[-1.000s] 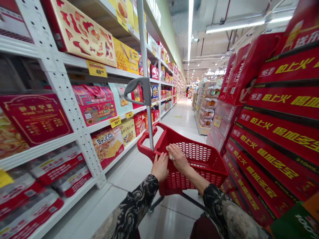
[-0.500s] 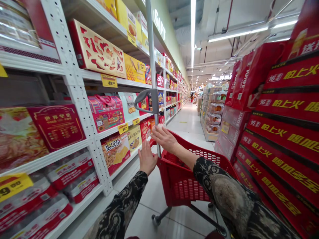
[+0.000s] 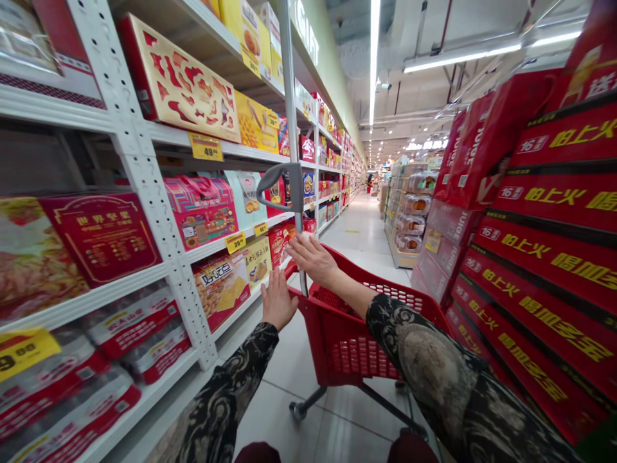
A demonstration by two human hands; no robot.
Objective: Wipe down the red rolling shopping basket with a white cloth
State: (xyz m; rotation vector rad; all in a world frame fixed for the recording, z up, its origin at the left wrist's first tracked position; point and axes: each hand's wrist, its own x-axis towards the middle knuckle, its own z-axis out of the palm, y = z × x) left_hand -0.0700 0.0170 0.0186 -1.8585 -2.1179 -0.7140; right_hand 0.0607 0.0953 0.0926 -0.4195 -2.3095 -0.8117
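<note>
A red plastic shopping cart [image 3: 364,350] with a perforated basket and grey legs stands in front of me. From its near left corner rises a metal pole [image 3: 288,103] that carries a grey loop handle [image 3: 281,188]. My left hand [image 3: 279,300] is by that corner, fingers stretched upward and nothing visible in them. Across the base of the pole lies my right hand [image 3: 313,259], fingers straight and close together; I cannot tell how firmly it touches the pole. Both sleeves are black and patterned.
Along my left, white shelves [image 3: 166,273] hold boxed foods, bottle packs and yellow price tags. Stacked red cartons [image 3: 540,254] crowd the right side. Further ahead, a display stand [image 3: 409,212] with clear packs borders the tiled aisle [image 3: 354,225], and a distant person [image 3: 369,182] is visible.
The near shelf goods have shifted slightly left and grown, as I move a little forward with the cart. My hands keep their pose beside the pole.
</note>
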